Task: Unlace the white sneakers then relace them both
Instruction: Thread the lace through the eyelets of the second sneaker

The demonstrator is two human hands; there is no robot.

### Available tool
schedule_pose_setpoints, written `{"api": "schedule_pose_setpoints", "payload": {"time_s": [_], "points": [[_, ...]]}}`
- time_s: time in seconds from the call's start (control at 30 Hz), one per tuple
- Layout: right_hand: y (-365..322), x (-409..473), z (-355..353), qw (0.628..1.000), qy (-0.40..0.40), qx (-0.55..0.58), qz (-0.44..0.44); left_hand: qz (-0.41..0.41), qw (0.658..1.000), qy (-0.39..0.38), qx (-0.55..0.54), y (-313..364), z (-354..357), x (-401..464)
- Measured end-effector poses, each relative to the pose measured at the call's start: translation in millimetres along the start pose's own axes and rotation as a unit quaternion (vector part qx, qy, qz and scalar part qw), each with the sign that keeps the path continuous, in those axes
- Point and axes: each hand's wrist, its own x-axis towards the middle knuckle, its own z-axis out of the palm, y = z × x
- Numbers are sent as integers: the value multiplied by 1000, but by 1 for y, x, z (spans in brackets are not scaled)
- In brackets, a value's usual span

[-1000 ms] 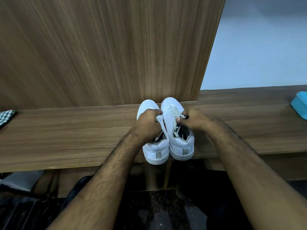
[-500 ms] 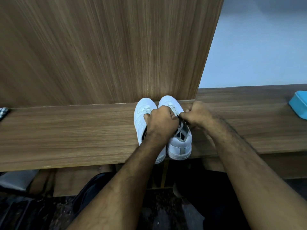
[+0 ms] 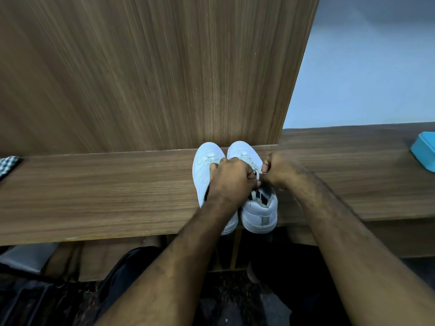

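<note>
Side by side, both sneakers (image 3: 235, 184) overhang the shelf's (image 3: 94, 196) front edge, toes near the back panel (image 3: 141, 74), while the left hand (image 3: 231, 178) and right hand (image 3: 279, 170) pinch the right sneaker's laces (image 3: 258, 173).

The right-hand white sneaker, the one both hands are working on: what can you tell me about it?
The right-hand white sneaker looks like smooth leather, with a thick white sole, a grey heel tab and dark lining. It stands upright on the brown wooden shelf, toe towards the wooden panel, heel just over the front edge, beside its twin. The left hand and right hand pinch its pale lace over the tongue.
</note>
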Motion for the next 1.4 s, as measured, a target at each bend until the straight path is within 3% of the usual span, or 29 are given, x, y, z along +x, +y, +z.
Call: {"api": "schedule_pose_setpoints", "payload": {"time_s": [0.1,0.17,0.3,0.57,0.83,1.07,1.4], "points": [[-3,-2,-2,1000,3,-11,-3,0,996,54,65,6,8,-1],[0,-2,-3,1000,-14,11,-1,-16,996,67,52,5,11,-1],[7,-9,-4,996,-28,76,-21,-29,999,23,9,-4,1,-8],[9,-42,9,992,79,88,-53,-18,1000,5,-2,-15,-25,-61],[5,-94,36,998,10,-3,-64,0,999,-50,9,-37,-9,-123],[11,-109,49,997,13,-25,-65,-59,993,-97,-23,-40,-4,-128],[10,-99,69,994,86,9,-70,-59,998,12,10,-37,7,-117]]}}
